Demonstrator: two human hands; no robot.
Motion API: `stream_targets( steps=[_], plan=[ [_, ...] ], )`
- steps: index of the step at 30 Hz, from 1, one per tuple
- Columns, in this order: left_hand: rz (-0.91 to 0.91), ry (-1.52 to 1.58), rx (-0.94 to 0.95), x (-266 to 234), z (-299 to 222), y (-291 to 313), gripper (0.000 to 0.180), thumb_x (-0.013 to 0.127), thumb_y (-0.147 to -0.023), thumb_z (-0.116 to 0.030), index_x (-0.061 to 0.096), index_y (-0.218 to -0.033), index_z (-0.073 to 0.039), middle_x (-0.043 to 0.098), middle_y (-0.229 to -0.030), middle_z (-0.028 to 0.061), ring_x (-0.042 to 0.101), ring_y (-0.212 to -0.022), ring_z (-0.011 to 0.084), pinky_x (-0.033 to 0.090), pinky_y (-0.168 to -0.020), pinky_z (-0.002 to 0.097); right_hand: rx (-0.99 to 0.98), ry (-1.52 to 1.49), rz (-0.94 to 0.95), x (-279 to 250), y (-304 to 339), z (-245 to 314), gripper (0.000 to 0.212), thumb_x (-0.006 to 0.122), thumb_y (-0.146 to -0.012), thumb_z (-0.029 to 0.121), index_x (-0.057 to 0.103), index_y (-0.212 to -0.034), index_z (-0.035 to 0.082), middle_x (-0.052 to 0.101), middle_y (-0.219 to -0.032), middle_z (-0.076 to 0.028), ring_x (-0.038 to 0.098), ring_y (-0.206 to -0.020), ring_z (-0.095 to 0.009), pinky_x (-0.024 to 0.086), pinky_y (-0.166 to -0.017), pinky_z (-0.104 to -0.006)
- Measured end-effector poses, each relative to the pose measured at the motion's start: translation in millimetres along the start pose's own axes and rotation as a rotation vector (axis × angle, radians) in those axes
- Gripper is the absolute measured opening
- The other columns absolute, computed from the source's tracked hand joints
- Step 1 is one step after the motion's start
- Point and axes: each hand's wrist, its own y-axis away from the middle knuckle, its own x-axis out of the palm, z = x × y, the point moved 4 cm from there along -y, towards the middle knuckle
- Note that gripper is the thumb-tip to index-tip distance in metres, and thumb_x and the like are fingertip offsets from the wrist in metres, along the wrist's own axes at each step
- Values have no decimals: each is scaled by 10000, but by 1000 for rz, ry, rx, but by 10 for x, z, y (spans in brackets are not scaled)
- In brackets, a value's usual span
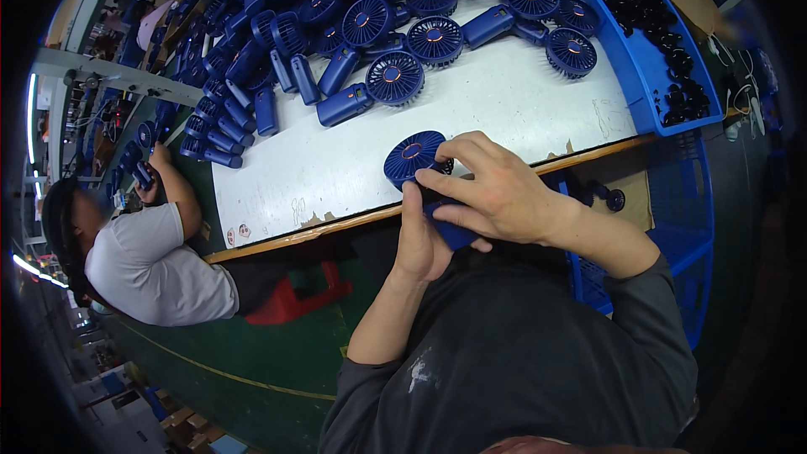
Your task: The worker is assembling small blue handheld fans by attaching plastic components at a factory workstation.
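Over the front edge of the white table I hold a dark blue handheld fan [412,158] with a round slatted head and an orange ring at its centre. My left hand [420,240] is closed around the fan's handle from below. The fingers of my right hand [496,189] bend over the right side of the head and the neck, gripping it too. Part of the handle is hidden by my fingers. Beyond my hands, the nearest loose fan [395,78] lies on the table with its handle pointing left.
Many blue fans [367,22] are heaped across the back and left of the table [504,101]. A blue tray [647,76] of small black parts stands at the right. Below it is a blue crate [683,219]. At the left, a co-worker [160,256] sits handling a fan near a red stool [298,296].
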Motion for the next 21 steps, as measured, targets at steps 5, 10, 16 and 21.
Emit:
stream_targets(
  steps=[5, 10, 16, 21],
  plan=[
    [-243, -16, 127, 5, 101, -20, 545, 373, -1022, -466, 478, -1336, -33, 546, -1312, 183, 552, -1218, 273, 457, -1029, 413, 144, 60, 68, 47, 163, 92, 568, 770, -773, 289, 588, -1266, 73, 536, -1153, -165, 512, -1119, -363, 454, -946, -463],
    [-148, -778, 241, 3, 131, -30, 579, 478, -985, -372, 396, -1390, 34, 455, -1391, 233, 457, -1296, 342, 364, -1092, 427, 342, -172, -126, 207, 414, 94, 578, 740, -790, 217, 514, -1279, 5, 573, -1112, -168, 563, -1027, -304, 449, -946, -414],
    [-1, -1925, 729, 472, -685, -295, 952, 722, -835, -336, 199, -1504, 95, 182, -1540, 369, 156, -1454, 507, 160, -1191, 530, 680, -814, -492, 231, 1672, -360, 445, 700, -829, 128, 529, -1210, -28, 590, -1055, -80, 569, -982, -165, 451, -912, -329],
    [-339, -2201, 690, -577, -1422, -546, 664, 674, -864, -167, 399, -1418, 74, 451, -1426, 270, 356, -1368, 457, 309, -1126, 504, 1124, -198, -766, 252, 3342, -1056, 408, 699, -853, 125, 546, -1194, -41, 612, -1073, -135, 589, -985, -230, 453, -920, -351]
  ],
)
